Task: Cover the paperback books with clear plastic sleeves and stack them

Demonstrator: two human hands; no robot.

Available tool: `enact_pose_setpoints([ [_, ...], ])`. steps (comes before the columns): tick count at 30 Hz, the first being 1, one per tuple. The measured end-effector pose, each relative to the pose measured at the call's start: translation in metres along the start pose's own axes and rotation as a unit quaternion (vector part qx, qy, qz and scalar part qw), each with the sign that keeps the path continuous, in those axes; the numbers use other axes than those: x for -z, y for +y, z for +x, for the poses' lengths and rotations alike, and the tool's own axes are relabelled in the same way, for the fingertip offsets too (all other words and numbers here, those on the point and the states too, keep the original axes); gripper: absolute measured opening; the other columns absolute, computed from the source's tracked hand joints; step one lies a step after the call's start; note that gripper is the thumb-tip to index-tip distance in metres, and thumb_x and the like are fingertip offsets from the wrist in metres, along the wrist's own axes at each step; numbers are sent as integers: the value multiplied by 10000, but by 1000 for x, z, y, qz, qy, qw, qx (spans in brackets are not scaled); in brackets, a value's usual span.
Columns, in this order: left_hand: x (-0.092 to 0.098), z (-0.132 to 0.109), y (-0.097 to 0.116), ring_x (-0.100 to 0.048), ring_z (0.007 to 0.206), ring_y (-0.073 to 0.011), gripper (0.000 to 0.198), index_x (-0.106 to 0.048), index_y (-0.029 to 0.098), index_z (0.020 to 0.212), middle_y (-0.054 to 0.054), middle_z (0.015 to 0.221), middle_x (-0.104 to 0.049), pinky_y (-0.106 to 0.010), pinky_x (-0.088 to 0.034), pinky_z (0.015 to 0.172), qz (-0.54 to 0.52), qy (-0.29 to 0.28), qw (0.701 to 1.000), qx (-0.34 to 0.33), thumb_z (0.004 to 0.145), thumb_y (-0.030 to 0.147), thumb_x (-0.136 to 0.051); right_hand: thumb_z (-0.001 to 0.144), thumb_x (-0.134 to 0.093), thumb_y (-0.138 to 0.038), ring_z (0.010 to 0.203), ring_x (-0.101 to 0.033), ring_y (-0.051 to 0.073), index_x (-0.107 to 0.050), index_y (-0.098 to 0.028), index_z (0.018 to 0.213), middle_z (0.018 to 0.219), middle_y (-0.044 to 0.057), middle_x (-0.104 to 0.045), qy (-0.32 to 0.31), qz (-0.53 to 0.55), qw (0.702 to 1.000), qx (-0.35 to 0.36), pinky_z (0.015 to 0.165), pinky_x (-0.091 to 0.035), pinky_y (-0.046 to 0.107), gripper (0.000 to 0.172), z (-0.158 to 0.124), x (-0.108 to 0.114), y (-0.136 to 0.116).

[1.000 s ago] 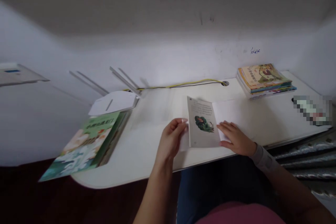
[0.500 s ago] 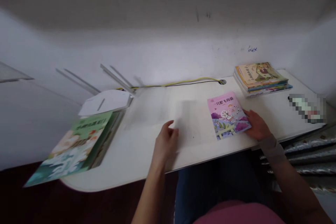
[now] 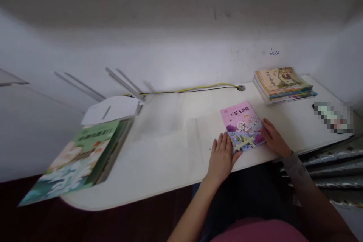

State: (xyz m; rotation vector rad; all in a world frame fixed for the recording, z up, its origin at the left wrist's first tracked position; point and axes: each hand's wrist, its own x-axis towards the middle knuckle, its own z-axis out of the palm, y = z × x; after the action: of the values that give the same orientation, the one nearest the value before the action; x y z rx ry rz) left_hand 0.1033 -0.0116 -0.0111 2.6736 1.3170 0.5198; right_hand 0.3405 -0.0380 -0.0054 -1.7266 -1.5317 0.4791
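A pink and purple picture book (image 3: 245,124) with a cartoon cat on its cover lies face up near the front edge of the white desk. At its lower left side rests my left hand (image 3: 220,160), open, fingers stretched out, with the thumb along the book's bottom edge. My right hand (image 3: 275,139) is closed on the book's right edge; what its fingers do under the book is hidden.
A stack of books (image 3: 285,85) stands at the back right, with a pixelated phone-like object (image 3: 331,118) nearer. To the left, a green picture book (image 3: 76,159) tops another pile and overhangs the desk (image 3: 159,166). Behind it sits a white router (image 3: 112,109) with antennas; a yellow cable (image 3: 195,88) follows the wall.
My left hand has moved right across the desk and reached the pink book's left side, its fingers straightening. The book has shifted slightly left, with my right hand still at its edge.
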Motion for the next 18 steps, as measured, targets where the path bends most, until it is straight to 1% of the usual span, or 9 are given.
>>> enact_pose_setpoints([
  [3,4,-1,-4,-346,1321,-347,663,-450,61,1321,-226,1407,-394,-519,-308,1065,18,-11,1000,-15,880,548,-364,866,-347,-636,1308,-373,279,-509,-139,1282,1404,180,-413,4,14,1000,1,1094,-278,492,668,2,4,1],
  [5,7,-1,-4,-348,1319,-351,676,-452,38,1315,-232,1407,-390,-523,-318,1057,26,-13,999,-18,882,549,-359,871,-377,-611,1279,-415,271,-538,-166,1253,1376,159,-455,11,48,999,9,1080,-304,491,608,1,10,-2],
  [8,7,-1,-2,-354,1318,-339,663,-451,33,1313,-223,1407,-396,-517,-327,1054,39,-6,999,-25,892,536,-353,901,-404,-524,1256,-445,248,-553,-209,1233,1376,122,-467,14,105,993,45,1058,-344,469,481,-1,19,-17],
  [10,6,-1,0,-354,1321,-325,654,-448,48,1319,-214,1405,-404,-508,-329,1057,46,1,999,-30,892,535,-358,917,-416,-461,1278,-421,234,-551,-233,1233,1409,101,-432,8,131,987,88,1055,-356,449,413,1,22,-35],
  [12,6,-1,2,-356,1321,-321,663,-444,48,1321,-217,1401,-409,-499,-335,1055,49,2,998,-33,885,543,-372,916,-439,-424,1321,-362,232,-545,-254,1245,1451,83,-375,-14,132,981,142,1065,-345,440,386,7,20,-56],
  [15,9,-1,3,-354,1322,-318,696,-433,13,1316,-231,1399,-407,-478,-335,1059,55,-7,997,-44,874,548,-395,912,-445,-410,1371,-260,243,-519,-241,1285,1501,81,-282,-77,78,966,233,1098,-284,459,416,23,8,-84],
  [18,19,-3,-7,-333,1336,-304,677,-415,27,1335,-219,1408,-402,-464,-323,1069,67,-9,996,-60,880,528,-400,941,-370,-376,1391,-200,235,-451,-182,1345,1481,103,-322,-132,-8,938,319,1114,-231,481,456,37,-9,-106],
])
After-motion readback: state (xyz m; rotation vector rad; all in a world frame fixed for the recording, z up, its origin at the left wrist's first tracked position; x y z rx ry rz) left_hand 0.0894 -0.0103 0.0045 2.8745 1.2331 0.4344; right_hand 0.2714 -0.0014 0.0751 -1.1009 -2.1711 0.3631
